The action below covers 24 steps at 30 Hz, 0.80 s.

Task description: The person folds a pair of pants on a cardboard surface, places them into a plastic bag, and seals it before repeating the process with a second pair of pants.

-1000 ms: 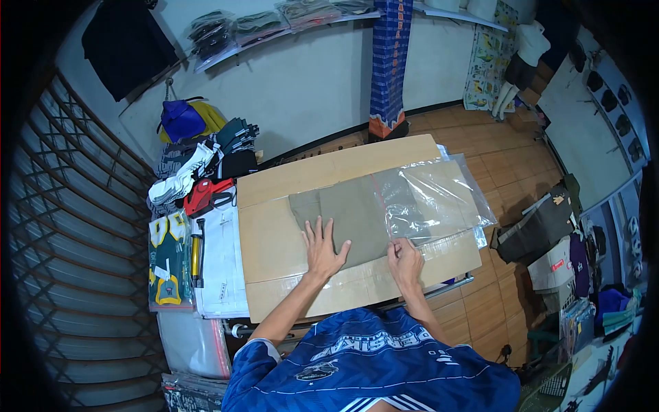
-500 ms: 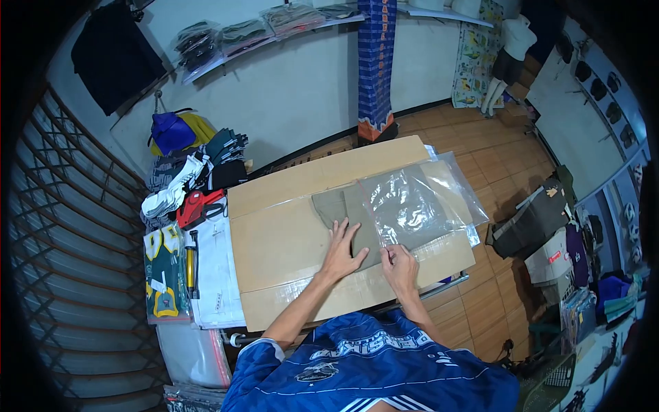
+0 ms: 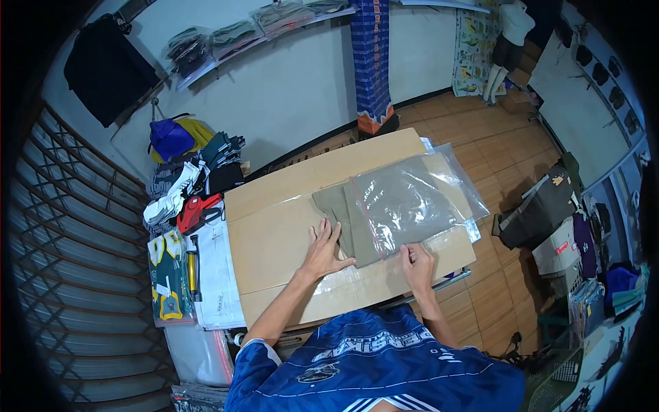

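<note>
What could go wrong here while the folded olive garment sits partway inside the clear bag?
The folded garment still sticks out of the clear plastic bag at its left end; pushed by the left hand, it may bunch at the mouth. The right hand pinches only the near edge, so the bag could slip.

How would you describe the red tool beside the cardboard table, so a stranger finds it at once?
Start at the cardboard tabletop and look past its far left corner. The red tool lies there, below white socks; it alone is bright red.
</note>
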{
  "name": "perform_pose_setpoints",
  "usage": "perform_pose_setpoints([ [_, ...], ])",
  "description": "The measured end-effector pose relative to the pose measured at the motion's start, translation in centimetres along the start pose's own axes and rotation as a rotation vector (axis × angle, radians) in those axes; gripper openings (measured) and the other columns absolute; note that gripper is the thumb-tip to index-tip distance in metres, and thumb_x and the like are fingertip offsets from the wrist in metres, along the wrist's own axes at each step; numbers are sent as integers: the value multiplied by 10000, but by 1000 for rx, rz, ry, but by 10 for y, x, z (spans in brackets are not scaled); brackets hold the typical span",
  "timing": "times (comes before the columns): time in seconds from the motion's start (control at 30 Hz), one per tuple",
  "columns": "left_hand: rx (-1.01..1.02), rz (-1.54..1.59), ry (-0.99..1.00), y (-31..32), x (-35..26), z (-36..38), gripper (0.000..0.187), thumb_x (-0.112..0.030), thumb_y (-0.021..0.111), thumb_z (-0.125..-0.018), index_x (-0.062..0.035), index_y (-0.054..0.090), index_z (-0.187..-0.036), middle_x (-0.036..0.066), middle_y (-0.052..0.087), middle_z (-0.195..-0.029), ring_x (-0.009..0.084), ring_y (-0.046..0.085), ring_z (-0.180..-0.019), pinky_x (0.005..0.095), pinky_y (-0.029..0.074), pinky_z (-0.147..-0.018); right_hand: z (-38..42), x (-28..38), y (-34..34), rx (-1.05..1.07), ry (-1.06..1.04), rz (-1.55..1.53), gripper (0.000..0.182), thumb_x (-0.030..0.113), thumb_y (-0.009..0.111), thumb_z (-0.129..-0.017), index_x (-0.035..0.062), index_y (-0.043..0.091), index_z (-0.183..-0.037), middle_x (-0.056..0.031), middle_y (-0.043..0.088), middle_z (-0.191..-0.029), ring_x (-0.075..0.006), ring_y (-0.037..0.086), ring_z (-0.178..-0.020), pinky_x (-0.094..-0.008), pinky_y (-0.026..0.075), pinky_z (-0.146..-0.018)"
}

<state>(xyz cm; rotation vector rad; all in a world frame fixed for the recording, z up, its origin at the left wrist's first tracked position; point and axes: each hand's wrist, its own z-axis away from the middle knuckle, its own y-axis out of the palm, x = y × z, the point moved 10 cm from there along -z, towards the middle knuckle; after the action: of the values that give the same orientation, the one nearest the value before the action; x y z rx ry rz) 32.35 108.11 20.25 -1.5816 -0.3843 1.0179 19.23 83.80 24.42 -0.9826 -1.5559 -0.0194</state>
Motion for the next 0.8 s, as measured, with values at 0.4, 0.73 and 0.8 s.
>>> perform_pose_setpoints([
  [0.4, -114, -28, 90, 46, -96, -92, 1190, -658, 771, -741, 23, 292, -1592, 349, 247, -1624, 476, 199, -1542, 671, 151, -1227, -32, -54, -69, -106, 100, -5, 162, 147, 728, -938, -15, 733, -945, -164, 717, -782, -241, 666, -592, -357, 508, -559],
  [0.73, -146, 17, -5, 29, -91, -78, 1067, -622, 797, -743, -62, 409, -1565, 286, 272, -1640, 440, 248, -1536, 596, 174, -1252, -104, -95, -148, -215, -28, 207, 198, 151, 732, -929, -33, 717, -998, -183, 737, -951, -294, 699, -787, -423, 540, -708],
  [0.8, -197, 32, -54, 27, -89, -70, 1008, -566, 818, -757, -84, 435, -1556, 273, 305, -1630, 446, 260, -1531, 596, 175, -1252, -129, -99, -159, -241, -135, 318, 239, 164, 737, -923, -36, 703, -1051, -196, 733, -1036, -325, 699, -889, -450, 539, -787],
])
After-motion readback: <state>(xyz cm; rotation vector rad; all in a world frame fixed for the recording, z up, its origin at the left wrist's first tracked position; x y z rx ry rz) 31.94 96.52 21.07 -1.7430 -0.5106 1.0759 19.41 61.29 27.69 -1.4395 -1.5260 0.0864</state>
